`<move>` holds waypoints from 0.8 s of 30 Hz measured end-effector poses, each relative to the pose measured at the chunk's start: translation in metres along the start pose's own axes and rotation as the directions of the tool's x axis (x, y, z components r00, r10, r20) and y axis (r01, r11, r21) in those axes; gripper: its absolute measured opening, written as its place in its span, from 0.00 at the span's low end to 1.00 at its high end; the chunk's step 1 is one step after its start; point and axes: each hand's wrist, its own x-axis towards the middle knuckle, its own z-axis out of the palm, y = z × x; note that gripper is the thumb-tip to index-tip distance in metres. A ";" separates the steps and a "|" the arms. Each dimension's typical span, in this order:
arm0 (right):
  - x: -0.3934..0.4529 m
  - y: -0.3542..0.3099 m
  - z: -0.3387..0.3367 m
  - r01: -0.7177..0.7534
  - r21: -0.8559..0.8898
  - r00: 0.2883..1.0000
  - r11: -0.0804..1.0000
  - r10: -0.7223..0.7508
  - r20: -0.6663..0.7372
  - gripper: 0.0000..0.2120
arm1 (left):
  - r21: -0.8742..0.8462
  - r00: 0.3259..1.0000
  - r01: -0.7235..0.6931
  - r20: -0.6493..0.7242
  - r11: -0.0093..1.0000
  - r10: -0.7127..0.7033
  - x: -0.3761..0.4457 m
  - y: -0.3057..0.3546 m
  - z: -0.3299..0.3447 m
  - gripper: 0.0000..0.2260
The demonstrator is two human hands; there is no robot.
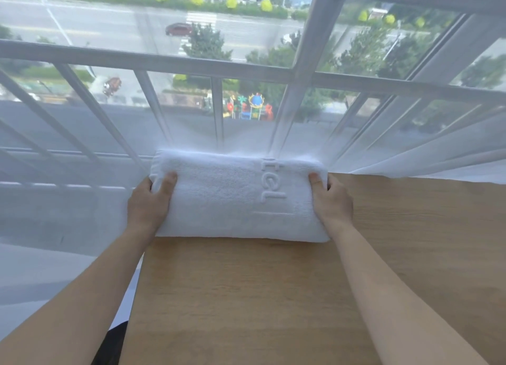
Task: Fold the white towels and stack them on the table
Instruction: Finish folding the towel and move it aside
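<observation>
A folded white towel (232,197) with raised lettering lies at the far left corner of the wooden table (273,296). My left hand (149,200) grips its left end, thumb on top and fingers curled under the edge. At the right end, my right hand (332,197) holds the towel the same way. The towel's far edge presses against the sheer curtain. Whether more towels lie beneath it is hidden.
A sheer white curtain (410,145) hangs along the table's far edge and down its left side, in front of a window with a railing (191,66). The table's left edge (137,282) runs just inside my left forearm.
</observation>
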 end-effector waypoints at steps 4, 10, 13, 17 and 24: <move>-0.032 -0.027 0.008 0.441 -0.347 0.844 0.828 -0.514 -0.152 0.21 | 0.358 0.855 -0.394 -0.194 0.847 0.480 -0.028 0.023 0.012 0.25; -0.059 -0.050 0.055 0.647 -0.438 0.763 0.624 -0.533 0.366 0.27 | 0.480 0.701 -0.710 0.415 0.515 0.580 -0.053 0.052 0.058 0.25; -0.047 -0.038 0.053 0.629 -0.490 0.776 0.604 -0.520 0.356 0.30 | 0.574 0.720 -0.683 0.423 0.451 0.551 -0.030 0.042 0.048 0.29; -0.023 -0.014 0.031 0.500 -0.545 0.866 0.673 -0.401 0.300 0.31 | 0.621 0.822 -0.566 0.370 0.542 0.433 0.005 0.026 0.022 0.30; -0.012 -0.002 -0.001 0.207 -0.630 0.978 0.749 -0.135 0.161 0.28 | 0.687 0.890 -0.447 0.280 0.573 0.359 0.005 0.025 0.007 0.27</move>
